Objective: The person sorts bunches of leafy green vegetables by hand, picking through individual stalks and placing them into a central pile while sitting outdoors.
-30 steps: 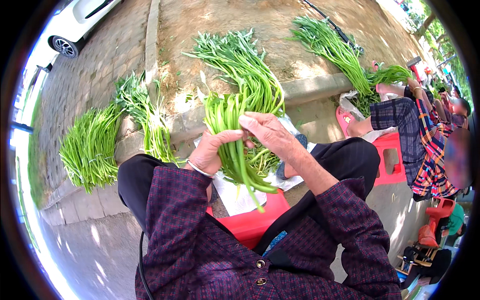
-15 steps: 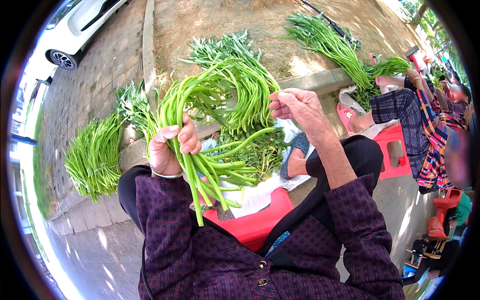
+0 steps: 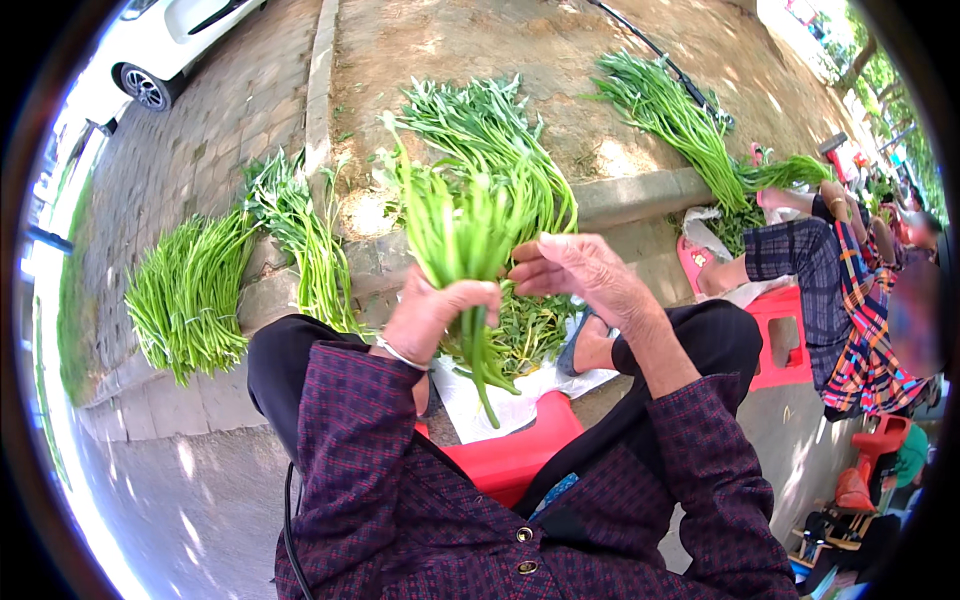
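In front of me a bunch of green vegetable stems [image 3: 465, 225] stands roughly upright, blurred by motion. My left hand [image 3: 428, 315] is closed around its lower part, and cut ends stick out below the fist. My right hand [image 3: 600, 280] hovers just right of the bunch, its fingers loosely bent and apart from the thumb, with nothing visible in them. Whether its fingertips touch the stems I cannot tell. Behind the bunch, a pile of long leafy stems [image 3: 500, 140] lies over the curb. Loose leaves [image 3: 535, 325] rest on a white plastic sheet [image 3: 475, 410] beneath my hands.
To the left lie a thick tied bundle [image 3: 190, 300] and a looser bunch [image 3: 310, 235]. More greens [image 3: 675, 120] lie at the far right beside a black pole [image 3: 650, 40]. A red stool [image 3: 525, 440] is between my legs. Another person sits at right on a red stool [image 3: 780, 330].
My left hand has moved right and turned, bringing the bunch from bent over to upright. My right hand has moved slightly down, and its fingers have loosened.
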{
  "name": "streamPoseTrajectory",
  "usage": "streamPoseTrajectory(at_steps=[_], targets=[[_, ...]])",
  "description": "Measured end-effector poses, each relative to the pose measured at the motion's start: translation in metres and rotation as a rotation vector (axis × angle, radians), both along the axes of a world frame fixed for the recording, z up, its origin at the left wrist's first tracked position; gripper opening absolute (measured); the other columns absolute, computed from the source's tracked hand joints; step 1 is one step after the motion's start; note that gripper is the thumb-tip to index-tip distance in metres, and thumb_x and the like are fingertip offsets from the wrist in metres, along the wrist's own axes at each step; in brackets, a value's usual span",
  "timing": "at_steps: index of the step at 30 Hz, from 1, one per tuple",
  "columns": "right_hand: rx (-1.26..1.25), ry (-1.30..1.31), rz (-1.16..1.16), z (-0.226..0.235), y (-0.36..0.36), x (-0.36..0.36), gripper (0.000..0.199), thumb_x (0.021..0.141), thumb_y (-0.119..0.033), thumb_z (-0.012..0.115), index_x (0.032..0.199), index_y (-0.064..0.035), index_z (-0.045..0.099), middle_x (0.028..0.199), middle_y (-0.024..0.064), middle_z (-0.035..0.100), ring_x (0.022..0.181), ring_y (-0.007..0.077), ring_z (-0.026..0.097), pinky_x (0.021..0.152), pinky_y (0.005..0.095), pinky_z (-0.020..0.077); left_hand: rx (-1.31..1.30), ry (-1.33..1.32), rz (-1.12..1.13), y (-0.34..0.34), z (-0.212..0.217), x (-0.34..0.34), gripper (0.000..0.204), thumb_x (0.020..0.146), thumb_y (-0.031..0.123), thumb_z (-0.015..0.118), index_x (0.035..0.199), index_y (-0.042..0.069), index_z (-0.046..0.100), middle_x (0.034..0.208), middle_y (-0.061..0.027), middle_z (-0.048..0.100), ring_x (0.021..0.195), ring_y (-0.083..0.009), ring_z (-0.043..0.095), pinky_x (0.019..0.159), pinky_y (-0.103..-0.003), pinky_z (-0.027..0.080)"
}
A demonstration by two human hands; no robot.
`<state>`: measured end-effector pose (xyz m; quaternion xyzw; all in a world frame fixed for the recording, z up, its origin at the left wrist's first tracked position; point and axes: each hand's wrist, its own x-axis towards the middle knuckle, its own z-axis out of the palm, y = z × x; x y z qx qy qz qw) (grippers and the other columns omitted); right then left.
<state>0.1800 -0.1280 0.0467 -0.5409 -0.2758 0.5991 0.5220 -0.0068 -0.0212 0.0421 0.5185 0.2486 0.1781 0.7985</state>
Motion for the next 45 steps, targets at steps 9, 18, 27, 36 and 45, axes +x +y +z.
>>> streamPoseTrajectory(at_steps=[9,18,27,36,45], targets=[[0.093,0.390,-0.042,-0.030,0.000,-0.001,0.090,0.079,-0.074,0.035,0.138,-0.0055,0.030,0.125,0.0255,0.048,0.112,0.0382,0.051,0.096,0.0496,0.0402,0.100,-0.154,-0.258,-0.050,-0.011,0.013,0.038,0.081,0.000,0.061,0.117,0.002,0.050,0.098,-0.0016,0.061,0.087,-0.0096,0.056,0.076,-0.027,0.048],[0.222,0.456,-0.057,0.002,0.001,0.001,0.079,0.084,-0.065,0.040,0.133,-0.0024,0.036,0.114,0.0227,0.056,0.096,0.0332,0.061,0.077,0.0399,0.0543,0.306,0.054,-0.407,-0.065,-0.047,0.019,0.014,0.079,0.010,0.062,0.089,0.000,0.060,0.073,0.0001,0.059,0.065,-0.0073,0.051,0.058,-0.026,0.044],[0.243,0.340,-0.141,0.020,-0.001,0.019,0.067,0.077,-0.015,0.063,0.135,-0.0012,0.032,0.110,0.0198,0.058,0.097,0.0330,0.061,0.086,0.0418,0.0502,-0.081,0.055,-0.528,-0.059,-0.062,0.029,0.016,0.081,0.007,0.061,0.096,0.002,0.060,0.075,-0.0011,0.061,0.065,-0.0089,0.057,0.059,-0.024,0.048],[0.234,0.361,-0.205,0.015,0.000,0.027,0.043,0.075,-0.009,0.063,0.115,0.0032,0.052,0.090,0.0118,0.062,0.084,0.0250,0.062,0.080,0.0385,0.0501,0.179,0.305,-0.354,-0.057,-0.106,0.031,0.015,0.076,0.015,0.063,0.086,0.004,0.065,0.068,-0.0045,0.063,0.059,-0.0139,0.058,0.059,-0.031,0.047],[0.276,0.298,-0.123,0.022,0.008,0.029,0.042,0.070,-0.008,0.061,0.110,0.0033,0.052,0.086,0.0126,0.056,0.086,0.0283,0.054,0.085,0.0398,0.0437,0.374,0.340,-0.161,-0.055,-0.091,0.037,0.008,0.081,0.011,0.061,0.082,0.002,0.062,0.063,-0.0006,0.056,0.057,-0.0095,0.051,0.053,-0.027,0.041]])
